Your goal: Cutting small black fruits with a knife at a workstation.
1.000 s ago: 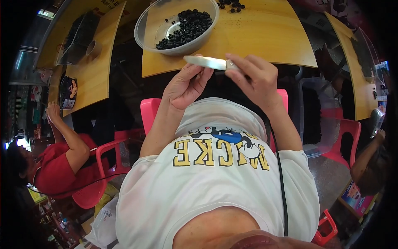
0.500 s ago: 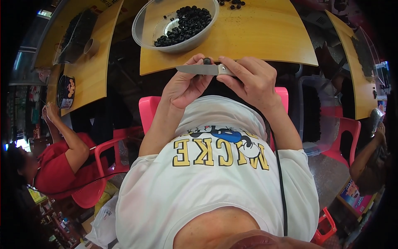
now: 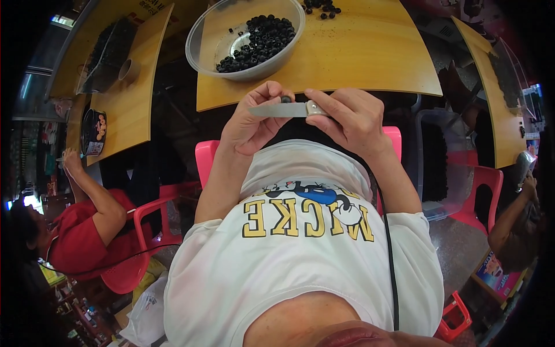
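A small knife (image 3: 289,109) is gripped by the right hand (image 3: 352,118) just above the lap. A little black berry (image 3: 285,99) is pinched on the blade by the left hand (image 3: 254,121). More berries are kept in the clear bowl (image 3: 202,40) on the yellow table (image 3: 370,52)

Even, moderately bright light; the yellow wooden tabletop (image 3: 370,52) is well lit, without harsh glare. Soft sheen on the clear plastic bowl (image 3: 202,55) rim. Strong fisheye bending toward the rim; corners vignette to black. Centre sharp, periphery dim and slightly smeared.

Hands (image 3: 300,118) and knife (image 3: 283,109) drew closer
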Motion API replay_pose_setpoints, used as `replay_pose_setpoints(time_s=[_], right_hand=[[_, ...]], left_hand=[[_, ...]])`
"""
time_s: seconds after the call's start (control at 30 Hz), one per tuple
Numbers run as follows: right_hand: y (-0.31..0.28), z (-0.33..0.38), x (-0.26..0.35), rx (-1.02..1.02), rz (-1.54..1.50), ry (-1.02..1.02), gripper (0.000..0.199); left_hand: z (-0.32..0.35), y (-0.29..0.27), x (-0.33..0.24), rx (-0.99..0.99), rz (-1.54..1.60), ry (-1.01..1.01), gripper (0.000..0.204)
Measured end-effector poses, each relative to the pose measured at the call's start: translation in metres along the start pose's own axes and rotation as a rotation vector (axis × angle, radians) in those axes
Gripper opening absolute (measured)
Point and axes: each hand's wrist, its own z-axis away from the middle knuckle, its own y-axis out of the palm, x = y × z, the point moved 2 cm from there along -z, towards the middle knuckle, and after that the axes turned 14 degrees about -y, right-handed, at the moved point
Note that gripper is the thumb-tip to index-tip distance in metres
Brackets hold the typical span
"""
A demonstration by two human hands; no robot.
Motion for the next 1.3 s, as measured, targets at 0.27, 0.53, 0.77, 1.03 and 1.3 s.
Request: replay_pose_setpoints(time_s=[0.27, 0.53, 0.77, 1.03, 1.3], right_hand=[[-0.016, 0.028, -0.047, -0.073, 0.13, 0.366, 0.018], [0.007, 0.044, -0.057, -0.237, -0.21, 0.652, 0.025], [0.009, 0.046, -0.059, -0.338, -0.351, 0.759, 0.029], [0.01, 0.051, -0.063, -0.397, -0.456, 0.795, 0.03], [0.007, 0.049, -0.065, -0.454, -0.522, 0.775, 0.028]], left_hand=[[-0.001, -0.002, 0.005, -0.016, 0.051, -0.08, 0.01], [0.002, 0.002, 0.006, -0.106, 0.097, -0.166, 0.027], [0.004, 0.01, 0.007, -0.009, -0.02, -0.295, 0.012], [-0.012, 0.006, -0.037, -0.167, -0.066, -0.209, 0.015], [-0.191, -0.015, -0.338, -0.157, 0.277, 0.242, 0.017]])
